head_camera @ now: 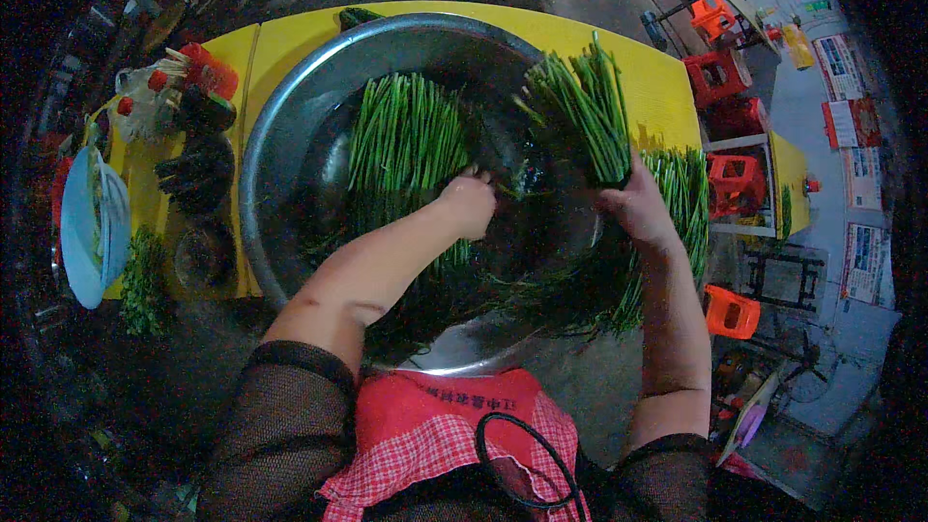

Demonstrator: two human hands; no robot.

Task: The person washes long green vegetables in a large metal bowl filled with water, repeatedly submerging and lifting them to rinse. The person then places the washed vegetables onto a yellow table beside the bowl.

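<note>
A wide metal basin (272, 109) stands before me on a yellow table. Inside it, at the left, lies a thick row of long green stalks (409, 134). My left hand (470, 203) is at the right edge of this row, fingers curled; whether it grips any stalk is hidden. Over the basin's right side, my right hand (638, 203) is closed around a bunch of green stalks (591, 116), their cut ends pointing up and to the left. More green stalks (681, 210) lie on the table just beyond the right hand. Dark, thin leafy ends trail across the basin's near rim.
The yellow table (652, 90) extends around the basin. At its left are a red container (210, 72), a clear plastic bag (141, 105), black gloves (199, 170), leafy greens (145, 283) and a pale blue basin (87, 225). Red stools (718, 78) stand to the right.
</note>
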